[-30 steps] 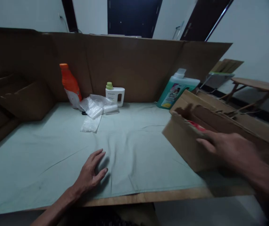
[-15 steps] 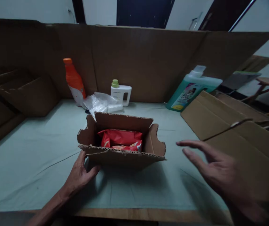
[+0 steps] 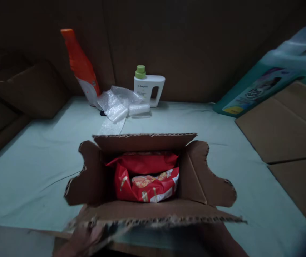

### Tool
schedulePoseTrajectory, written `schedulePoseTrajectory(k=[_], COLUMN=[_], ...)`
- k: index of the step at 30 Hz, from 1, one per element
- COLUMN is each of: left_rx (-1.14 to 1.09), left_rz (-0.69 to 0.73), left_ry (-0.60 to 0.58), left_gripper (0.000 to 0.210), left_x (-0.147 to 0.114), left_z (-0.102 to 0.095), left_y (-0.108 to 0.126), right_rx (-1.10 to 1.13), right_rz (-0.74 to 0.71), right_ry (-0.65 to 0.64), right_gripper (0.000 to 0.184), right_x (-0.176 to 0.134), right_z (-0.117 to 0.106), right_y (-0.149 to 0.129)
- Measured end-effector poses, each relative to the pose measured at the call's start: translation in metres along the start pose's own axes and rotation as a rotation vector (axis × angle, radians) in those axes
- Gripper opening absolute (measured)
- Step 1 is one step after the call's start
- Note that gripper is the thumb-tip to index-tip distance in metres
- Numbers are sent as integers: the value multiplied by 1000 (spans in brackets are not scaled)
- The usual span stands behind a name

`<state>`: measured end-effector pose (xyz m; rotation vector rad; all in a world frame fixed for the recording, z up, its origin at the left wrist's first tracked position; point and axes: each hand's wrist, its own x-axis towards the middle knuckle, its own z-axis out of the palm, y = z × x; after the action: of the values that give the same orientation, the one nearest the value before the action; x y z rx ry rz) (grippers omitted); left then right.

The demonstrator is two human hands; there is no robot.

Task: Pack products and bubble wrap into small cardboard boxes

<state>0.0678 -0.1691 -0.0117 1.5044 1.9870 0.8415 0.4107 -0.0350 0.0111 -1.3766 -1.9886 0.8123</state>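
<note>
An open cardboard box (image 3: 193, 175) with torn flaps stands close in front of me, and I look down into it. Inside lie red snack packets (image 3: 147, 185) with food pictures on them. My left hand (image 3: 87, 230) grips the box at its near left, partly covered by the front flap. At the near right, my right hand (image 3: 218, 237) is against the box; the flap hides its fingers, and only a dark part of the hand and wrist shows below.
Bubble wrap (image 3: 115, 107) lies beyond the box, beside an orange-and-white bottle (image 3: 82, 67) and a white jug with green cap (image 3: 144, 85). A teal liquid jug (image 3: 260, 85) leans behind cardboard (image 3: 284, 125) at right. Brown cardboard (image 3: 196, 50) walls the back.
The box has come nearer to me and looks larger, with more of the packets showing. My right hand has moved left to the box. The view has tipped down.
</note>
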Motion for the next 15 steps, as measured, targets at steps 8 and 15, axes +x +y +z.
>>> schedulePoseTrajectory(k=[8, 15], left_rx=[-85, 308], left_rz=[449, 433], left_ry=[-75, 42], left_gripper=[77, 58], left_x=[133, 177], left_z=[17, -17], left_y=[67, 56], right_rx=[24, -38], right_rz=[233, 361], right_ry=[249, 257], right_gripper=[43, 57], right_x=[67, 79], right_z=[-28, -19], right_y=[-16, 10])
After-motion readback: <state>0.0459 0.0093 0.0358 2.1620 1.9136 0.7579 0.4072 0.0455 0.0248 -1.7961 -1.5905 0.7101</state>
